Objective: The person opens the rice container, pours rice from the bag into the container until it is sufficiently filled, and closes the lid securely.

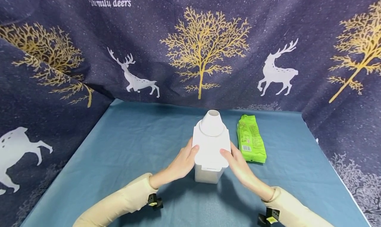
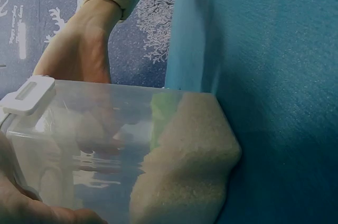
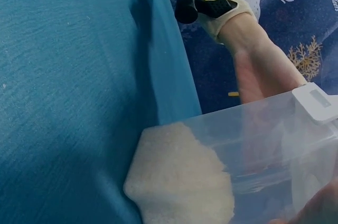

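Note:
A clear plastic storage container (image 1: 206, 176) stands upright on the cloth, with a white lid (image 1: 210, 151) seated on top. From the far part of the lid rises a white cone (image 1: 212, 125) with an open round top. My left hand (image 1: 182, 160) grips the container's left side, thumb on the lid's edge. The right hand (image 1: 239, 162) holds the opposite side the same way. Through the wall, both wrist views show pale, rice-like grains (image 2: 185, 176) filling the lower part. A white clip (image 3: 317, 102) sits at the lid's near side. Fingers behind the container are partly hidden.
To the right of the container lies a bright green printed bag (image 1: 251, 139), close to the right hand. A blue cloth (image 1: 143, 131) covers the table. Behind it hangs a dark blue curtain (image 1: 178, 81) with deer and golden trees.

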